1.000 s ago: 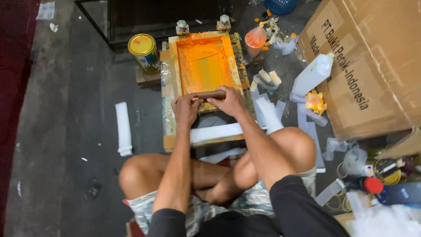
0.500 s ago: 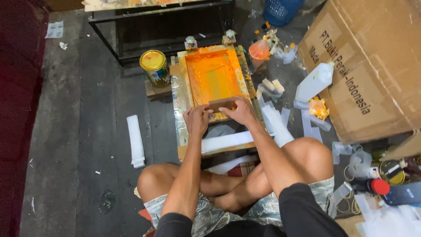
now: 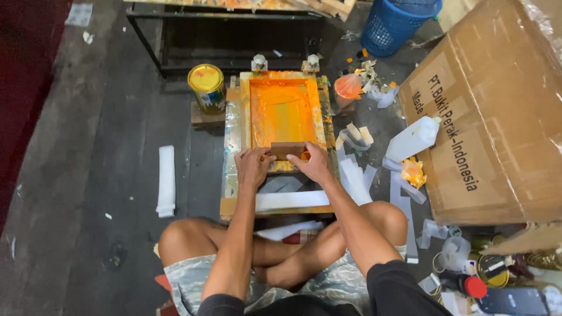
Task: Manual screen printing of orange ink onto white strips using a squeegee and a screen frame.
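I sit cross-legged on the floor before a wooden screen-printing frame whose mesh is coated in orange ink. My left hand and my right hand both grip a brown wooden squeegee that rests across the near end of the inked screen. A white strip lies across the board just in front of my hands.
A yellow-lidded paint can stands left of the frame. A large cardboard box fills the right, with a white plastic jug, paper strips and scraps beside it. A blue basket and a dark metal rack lie beyond. A folded white cloth lies at left.
The view has tilted so the frame sits lower and nearer the middle. Both hands stay on the squeegee at the near end of the screen.
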